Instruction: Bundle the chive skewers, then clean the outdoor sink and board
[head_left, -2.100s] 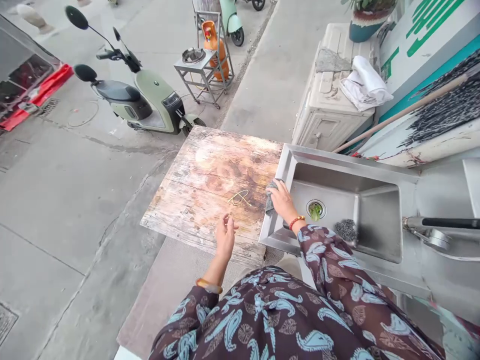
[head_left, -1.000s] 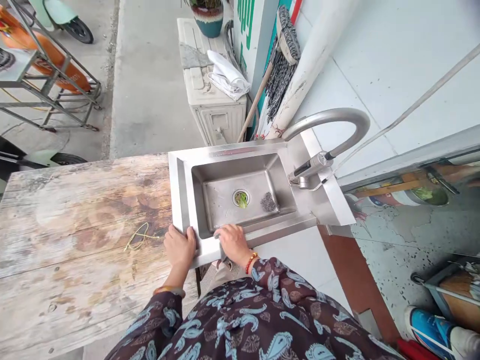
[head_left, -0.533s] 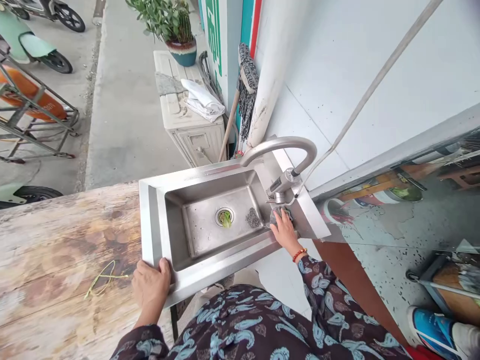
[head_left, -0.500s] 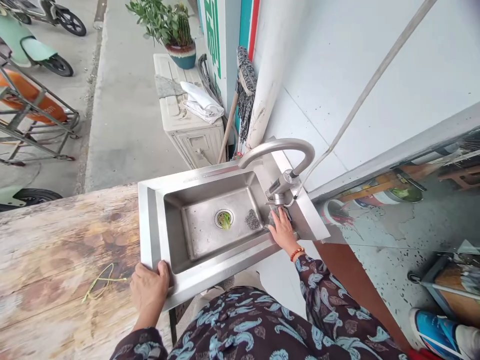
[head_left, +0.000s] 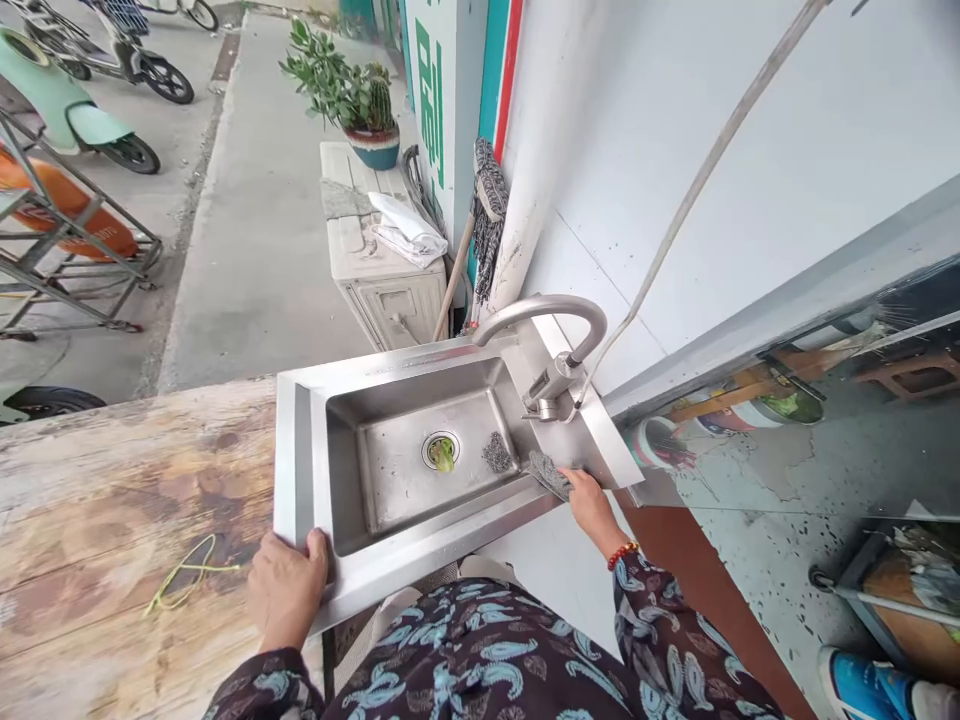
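Observation:
My left hand (head_left: 287,582) is closed over the near left corner of the stainless steel sink (head_left: 296,470), thumb lying along the rim. At the sink's right side, my right hand (head_left: 594,512) pinches a grey cloth (head_left: 550,475) that lies against the front rim. A steel wool scourer (head_left: 496,453) sits on the basin floor near its right wall. Green leaf scraps (head_left: 442,455) lie over the drain. The arched faucet (head_left: 551,385) rises behind my right hand.
Left of the sink is a worn wooden board (head_left: 127,500) with a thin yellow-green string (head_left: 180,575) on it. Beyond the sink stand a mop (head_left: 489,210), a beige box-shaped unit (head_left: 390,275) and a potted plant (head_left: 373,145). A tiled wall (head_left: 645,120) borders the right.
My right hand has moved from beside the faucet base toward the front rim, pulling the grey cloth into view. My left hand stays on the sink corner. The camera view has shifted slightly.

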